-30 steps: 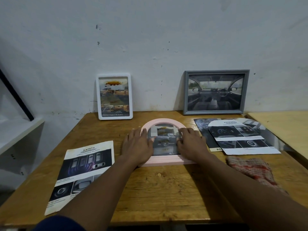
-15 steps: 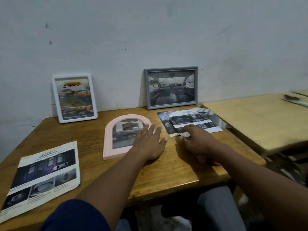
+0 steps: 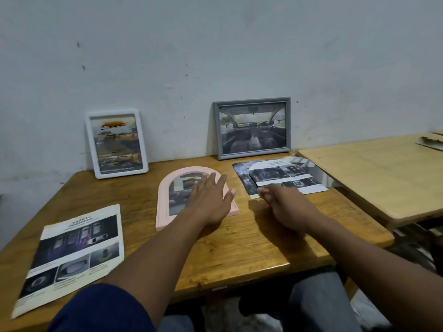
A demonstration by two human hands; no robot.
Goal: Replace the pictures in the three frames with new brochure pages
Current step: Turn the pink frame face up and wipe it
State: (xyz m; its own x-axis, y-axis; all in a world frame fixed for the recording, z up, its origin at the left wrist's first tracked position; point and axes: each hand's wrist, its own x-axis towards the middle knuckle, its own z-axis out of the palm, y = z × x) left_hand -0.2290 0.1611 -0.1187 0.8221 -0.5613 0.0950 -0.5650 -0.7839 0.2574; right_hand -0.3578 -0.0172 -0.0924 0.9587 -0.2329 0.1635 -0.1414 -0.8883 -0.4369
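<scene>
Right now your left hand point(image 3: 211, 200) lies flat and spread on the pink arched frame point(image 3: 165, 200), gripping nothing, while your right hand point(image 3: 285, 202) has its fingers drawn together at the near corner of the brochure pages point(image 3: 282, 176), just right of that frame; whether it has actually pinched a sheet, you cannot tell from here. Two pages overlap there, so a pull may drag both, or crease the corner if you lift too fast. Slide the top sheet sideways and the lower one may slip off the wooden table point(image 3: 239, 248), whose right edge sits close behind the pages, with a gap before the second table point(image 3: 371, 178). Beyond the pink frame, the grey frame point(image 3: 253, 129) and white frame point(image 3: 117, 142) only lean on the wall; a high sweep could tip them. Open room lies nearer you than the pink frame, and between it and the safety page point(image 3: 74, 255) to its left.
</scene>
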